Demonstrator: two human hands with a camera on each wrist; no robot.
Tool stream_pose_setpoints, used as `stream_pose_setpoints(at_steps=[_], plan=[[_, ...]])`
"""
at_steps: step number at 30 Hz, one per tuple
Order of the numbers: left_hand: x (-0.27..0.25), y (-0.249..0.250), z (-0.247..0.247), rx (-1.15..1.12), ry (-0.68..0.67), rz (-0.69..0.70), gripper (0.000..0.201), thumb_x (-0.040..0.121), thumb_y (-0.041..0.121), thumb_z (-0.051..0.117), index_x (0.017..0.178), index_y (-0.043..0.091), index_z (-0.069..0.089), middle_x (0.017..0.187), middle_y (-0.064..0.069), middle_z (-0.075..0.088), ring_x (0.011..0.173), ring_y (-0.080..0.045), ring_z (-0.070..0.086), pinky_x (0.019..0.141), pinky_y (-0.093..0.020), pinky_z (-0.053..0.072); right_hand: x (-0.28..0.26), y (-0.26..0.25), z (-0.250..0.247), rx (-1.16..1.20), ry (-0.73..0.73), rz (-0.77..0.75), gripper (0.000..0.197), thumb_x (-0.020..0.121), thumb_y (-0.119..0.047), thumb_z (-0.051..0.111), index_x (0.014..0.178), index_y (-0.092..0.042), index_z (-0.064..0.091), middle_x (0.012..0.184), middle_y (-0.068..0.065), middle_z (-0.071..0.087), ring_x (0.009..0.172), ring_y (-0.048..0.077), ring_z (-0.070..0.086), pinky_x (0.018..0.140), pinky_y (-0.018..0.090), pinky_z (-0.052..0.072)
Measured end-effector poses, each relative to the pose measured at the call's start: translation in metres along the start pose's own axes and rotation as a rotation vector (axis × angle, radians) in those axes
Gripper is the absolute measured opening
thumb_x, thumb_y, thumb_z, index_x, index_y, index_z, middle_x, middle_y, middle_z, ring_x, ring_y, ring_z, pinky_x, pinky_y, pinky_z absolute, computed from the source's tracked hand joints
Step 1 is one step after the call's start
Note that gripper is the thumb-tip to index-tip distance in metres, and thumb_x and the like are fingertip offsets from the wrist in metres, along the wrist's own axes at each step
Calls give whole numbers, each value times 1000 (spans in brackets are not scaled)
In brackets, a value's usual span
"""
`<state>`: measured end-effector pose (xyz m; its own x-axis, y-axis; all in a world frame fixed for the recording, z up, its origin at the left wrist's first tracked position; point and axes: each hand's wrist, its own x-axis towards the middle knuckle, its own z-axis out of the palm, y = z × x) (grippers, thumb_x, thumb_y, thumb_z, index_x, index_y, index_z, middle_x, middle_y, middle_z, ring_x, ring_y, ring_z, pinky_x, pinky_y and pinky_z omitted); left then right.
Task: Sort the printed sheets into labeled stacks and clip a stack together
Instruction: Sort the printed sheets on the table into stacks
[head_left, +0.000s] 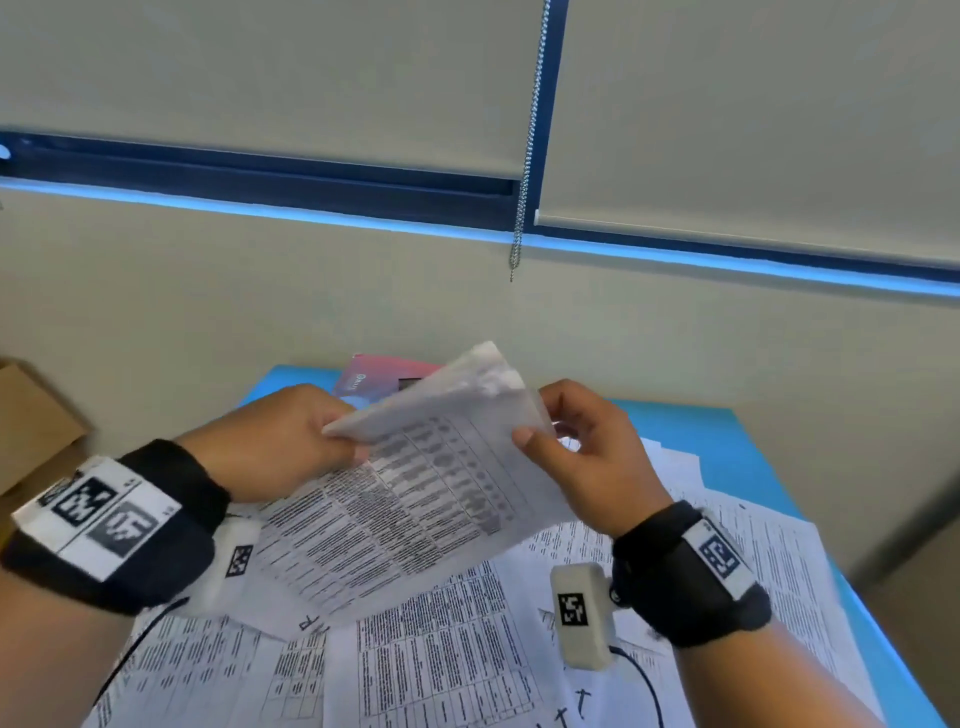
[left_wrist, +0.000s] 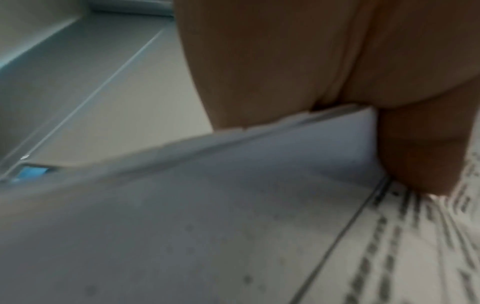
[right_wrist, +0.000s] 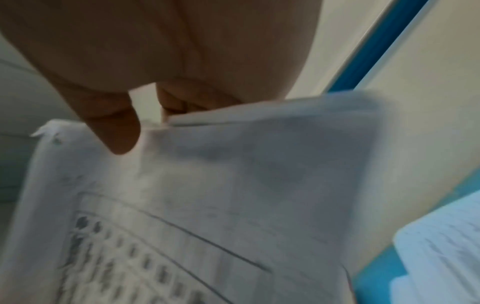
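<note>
I hold a thin stack of printed sheets (head_left: 415, 499) up over the blue table (head_left: 727, 431), tilted toward me. My left hand (head_left: 291, 441) pinches its left edge; in the left wrist view the fingers (left_wrist: 272, 61) clamp the paper edge (left_wrist: 233, 185). My right hand (head_left: 582, 452) grips the right edge with the thumb on top; the right wrist view shows that thumb (right_wrist: 114, 127) on the sheets (right_wrist: 207, 195) and fingers curled behind. The top of the stack is blurred. More printed sheets (head_left: 441, 665) lie spread on the table below. No clip is visible.
A pink-red booklet (head_left: 379, 379) lies at the table's far edge behind the held stack. A cardboard box (head_left: 31, 421) stands at the left. The wall with window blinds and a bead chain (head_left: 524, 171) is close behind. Loose sheets (head_left: 753, 545) reach the table's right edge.
</note>
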<state>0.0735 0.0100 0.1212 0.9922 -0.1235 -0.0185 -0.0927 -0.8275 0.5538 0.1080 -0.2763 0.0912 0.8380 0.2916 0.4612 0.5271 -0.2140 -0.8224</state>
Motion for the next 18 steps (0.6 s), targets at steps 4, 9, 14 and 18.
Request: stream_pose_setpoints(at_steps=[4, 9, 14, 18], plan=[[-6, -22, -6, -337, 163, -51, 30, 69, 49, 80, 69, 19, 73, 64, 5, 68, 60, -20, 60, 65, -31, 41, 16, 43, -29, 77, 145, 128, 10, 76, -21, 70, 74, -28, 64, 74, -10, 66, 73, 11, 61, 72, 31, 48], [-1, -63, 11, -875, 324, -237, 58, 53, 45, 86, 98, 11, 75, 104, -12, 75, 94, -31, 72, 92, -49, 53, 26, 119, -66, -147, 266, 361, 21, 82, -3, 69, 73, -20, 60, 72, 3, 63, 67, 17, 57, 72, 36, 48], [0, -89, 85, -1383, 390, -406, 35, 90, 6, 57, 124, 10, 62, 121, -14, 68, 112, -33, 64, 86, -45, 55, 34, 172, -76, -535, 56, 554, 9, 85, -14, 67, 86, -18, 59, 91, 3, 63, 88, 27, 61, 74, 29, 46], [4, -101, 138, -1441, 390, -640, 42, 85, 17, 71, 124, 9, 59, 105, -22, 63, 97, -39, 59, 92, -48, 44, 53, 185, -71, -756, -160, 630, 36, 88, -25, 66, 121, -16, 55, 127, 7, 55, 108, 25, 57, 90, 29, 43]])
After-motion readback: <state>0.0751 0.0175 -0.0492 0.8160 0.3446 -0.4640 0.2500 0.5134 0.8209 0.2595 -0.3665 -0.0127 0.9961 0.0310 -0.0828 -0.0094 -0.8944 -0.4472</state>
